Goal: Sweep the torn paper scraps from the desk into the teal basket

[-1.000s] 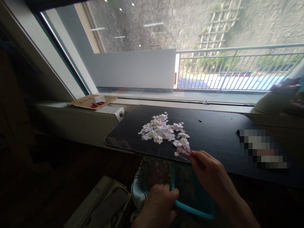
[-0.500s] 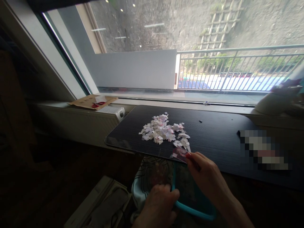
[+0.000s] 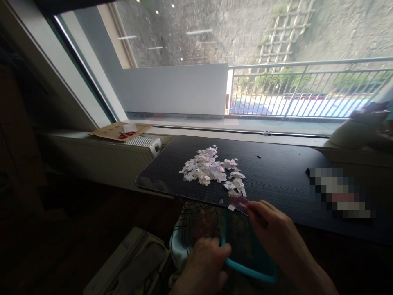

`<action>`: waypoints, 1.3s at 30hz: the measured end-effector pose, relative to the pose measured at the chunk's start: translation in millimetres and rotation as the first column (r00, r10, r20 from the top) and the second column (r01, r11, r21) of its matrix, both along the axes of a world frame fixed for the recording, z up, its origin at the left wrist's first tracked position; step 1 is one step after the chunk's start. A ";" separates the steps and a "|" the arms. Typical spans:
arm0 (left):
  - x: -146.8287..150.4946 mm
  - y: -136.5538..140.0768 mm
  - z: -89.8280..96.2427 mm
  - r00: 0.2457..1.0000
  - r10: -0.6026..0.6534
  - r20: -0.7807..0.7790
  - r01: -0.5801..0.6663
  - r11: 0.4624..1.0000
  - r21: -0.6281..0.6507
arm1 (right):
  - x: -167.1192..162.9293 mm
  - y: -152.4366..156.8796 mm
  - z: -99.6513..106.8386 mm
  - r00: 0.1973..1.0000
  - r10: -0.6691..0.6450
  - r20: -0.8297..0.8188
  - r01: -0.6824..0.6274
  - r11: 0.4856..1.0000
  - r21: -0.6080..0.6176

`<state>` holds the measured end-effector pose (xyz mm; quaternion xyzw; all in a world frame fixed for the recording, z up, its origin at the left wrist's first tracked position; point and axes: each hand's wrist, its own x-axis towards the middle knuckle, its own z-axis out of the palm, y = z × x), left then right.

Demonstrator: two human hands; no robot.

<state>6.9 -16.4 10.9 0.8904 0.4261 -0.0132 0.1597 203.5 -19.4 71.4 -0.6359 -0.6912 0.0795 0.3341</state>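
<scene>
Gripping the teal bin [image 3: 248, 272] rim below the bench [image 3: 276, 172] edge, our left hand [image 3: 204, 266] is clenched; our right hand [image 3: 273, 233] pinches a small card [image 3: 238, 202] at that front edge. Paper scraps [image 3: 211, 168] lie heaped just beyond, with bare bench to the right.
</scene>
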 end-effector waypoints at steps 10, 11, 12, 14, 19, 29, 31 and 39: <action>0.0 2.5 2.9 0.999 -0.024 -0.031 0.024 1.000 -0.012 | -10.3 9.1 -10.8 0.994 0.045 -0.098 -0.040 0.998 0.050; 0.1 2.8 3.4 0.999 -0.033 -0.032 0.033 0.999 -0.017 | -13.6 10.1 -12.9 0.992 0.055 -0.111 -0.051 0.998 0.044; 0.0 2.9 4.0 0.999 -0.038 -0.030 0.037 0.999 -0.018 | -16.3 10.1 -14.9 0.990 0.068 -0.122 -0.064 0.997 0.035; -0.1 2.5 4.9 0.999 -0.030 -0.025 0.030 1.000 -0.006 | -19.2 7.8 -18.5 0.984 0.103 -0.144 -0.100 0.995 0.028; 0.6 1.0 5.2 1.000 -0.004 -0.007 0.004 1.000 0.013 | -20.2 -1.5 -25.8 0.981 0.102 -0.165 -0.092 0.993 0.071; 0.3 4.0 4.8 1.000 -0.004 -0.012 0.003 0.998 -0.068 | 5.6 15.3 -15.8 0.993 -0.042 -0.114 0.055 0.992 0.117; 0.4 4.9 5.1 1.000 -0.010 -0.023 0.008 0.996 -0.085 | 12.5 18.7 -15.4 0.996 -0.041 -0.083 0.047 0.996 0.081; 1.9 4.5 4.8 0.999 -0.012 -0.039 0.010 0.998 -0.055 | 11.7 17.1 -19.4 0.993 -0.014 -0.117 0.021 0.998 0.065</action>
